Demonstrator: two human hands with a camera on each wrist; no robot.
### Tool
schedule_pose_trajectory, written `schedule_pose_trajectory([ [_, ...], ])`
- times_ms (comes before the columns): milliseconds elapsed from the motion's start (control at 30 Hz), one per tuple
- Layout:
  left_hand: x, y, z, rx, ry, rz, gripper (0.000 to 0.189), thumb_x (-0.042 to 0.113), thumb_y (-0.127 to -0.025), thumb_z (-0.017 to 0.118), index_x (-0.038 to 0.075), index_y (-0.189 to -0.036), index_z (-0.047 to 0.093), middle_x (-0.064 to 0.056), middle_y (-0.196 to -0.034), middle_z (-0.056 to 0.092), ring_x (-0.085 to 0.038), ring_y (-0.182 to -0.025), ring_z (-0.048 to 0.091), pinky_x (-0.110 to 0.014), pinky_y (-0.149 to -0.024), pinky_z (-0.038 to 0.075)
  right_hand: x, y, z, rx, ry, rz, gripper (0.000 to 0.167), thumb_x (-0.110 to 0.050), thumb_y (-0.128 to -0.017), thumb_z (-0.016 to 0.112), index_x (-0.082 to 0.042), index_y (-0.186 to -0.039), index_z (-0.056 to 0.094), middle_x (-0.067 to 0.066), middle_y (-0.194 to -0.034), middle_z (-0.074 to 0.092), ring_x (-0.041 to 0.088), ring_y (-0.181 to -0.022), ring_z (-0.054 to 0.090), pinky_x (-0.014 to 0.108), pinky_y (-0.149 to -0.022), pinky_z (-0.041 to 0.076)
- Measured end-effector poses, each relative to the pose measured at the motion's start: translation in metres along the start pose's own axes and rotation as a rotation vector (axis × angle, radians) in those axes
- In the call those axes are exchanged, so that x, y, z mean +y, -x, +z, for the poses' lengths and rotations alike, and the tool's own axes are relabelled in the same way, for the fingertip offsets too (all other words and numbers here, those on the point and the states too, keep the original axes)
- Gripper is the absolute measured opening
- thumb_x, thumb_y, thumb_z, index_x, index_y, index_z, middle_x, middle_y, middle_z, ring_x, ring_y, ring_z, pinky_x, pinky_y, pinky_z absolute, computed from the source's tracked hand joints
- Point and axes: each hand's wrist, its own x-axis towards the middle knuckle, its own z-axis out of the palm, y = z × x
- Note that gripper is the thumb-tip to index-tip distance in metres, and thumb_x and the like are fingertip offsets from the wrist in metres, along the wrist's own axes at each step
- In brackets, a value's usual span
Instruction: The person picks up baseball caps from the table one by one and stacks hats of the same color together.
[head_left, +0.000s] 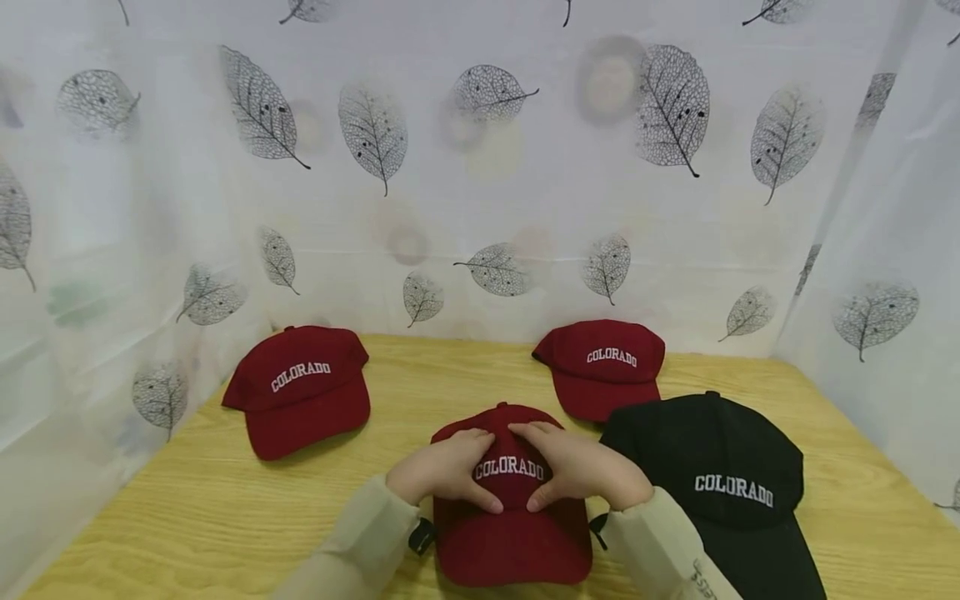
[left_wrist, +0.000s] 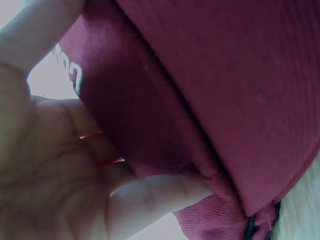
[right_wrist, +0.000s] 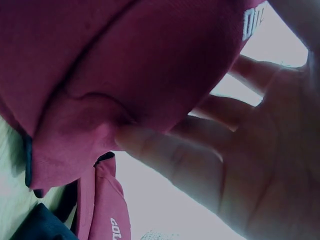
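A dark red baseball cap (head_left: 513, 546) with white COLORADO lettering sits on the table, its brim toward me. My left hand (head_left: 447, 468) rests on the left side of its crown, thumb on the front panel below the lettering. Mirroring it, my right hand (head_left: 585, 468) touches the right side of the crown. Both hands have spread, fairly straight fingers. In the left wrist view, a fingertip of the left hand (left_wrist: 55, 155) presses the cap's side near the brim seam. The right wrist view shows a finger of the right hand (right_wrist: 250, 150) denting the fabric.
A black COLORADO cap (head_left: 712, 450) lies right beside my right forearm. Behind it stands a red cap (head_left: 607, 367), and another red cap (head_left: 307, 383) is at the table's left. A leaf-printed curtain (head_left: 495, 192) surrounds the wooden table (head_left: 225, 517).
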Motion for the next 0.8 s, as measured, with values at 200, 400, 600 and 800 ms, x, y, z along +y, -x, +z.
schedule_pose_trajectory([
  [200,0.004,0.000,0.004,0.140,0.013,-0.073,0.098,0.044,-0.065,0.075,-0.002,-0.136,0.025,-0.023,-0.138,0.021,-0.035,-0.127,0.017,-0.045,-0.093,0.032,-0.005,0.003,0.003,0.127,0.087,0.010,0.092,-0.030,-0.062,0.080,-0.005,-0.135,0.030,0.019,-0.130,0.035,0.033,-0.115,0.039,0.043,-0.085,0.040],
  [400,-0.002,-0.002,0.008,0.327,0.059,-0.108,0.112,0.041,-0.058,0.080,0.001,-0.139,0.014,-0.032,-0.137,0.011,-0.048,-0.122,0.016,-0.051,-0.086,0.037,-0.009,0.002,0.009,0.261,0.099,0.089,0.103,-0.028,-0.060,0.081,-0.007,-0.139,0.020,0.027,-0.135,0.024,0.041,-0.122,0.025,0.047,-0.084,0.040],
  [600,-0.006,-0.001,0.008,0.343,0.129,-0.170,0.119,0.041,-0.055,0.082,0.004,-0.141,0.007,-0.035,-0.136,0.010,-0.050,-0.119,0.022,-0.052,-0.086,0.036,-0.007,-0.002,0.012,0.285,0.020,0.212,0.114,-0.034,-0.057,0.082,-0.003,-0.140,0.011,0.036,-0.135,0.013,0.051,-0.119,0.022,0.056,-0.085,0.034],
  [800,-0.007,0.001,0.008,0.333,0.149,-0.205,0.121,0.042,-0.054,0.082,0.007,-0.141,0.005,-0.035,-0.135,0.011,-0.052,-0.112,0.032,-0.051,-0.083,0.038,-0.003,-0.004,0.013,0.240,-0.073,0.252,0.117,-0.035,-0.057,0.082,0.001,-0.139,0.006,0.039,-0.133,0.012,0.049,-0.111,0.037,0.047,-0.083,0.041],
])
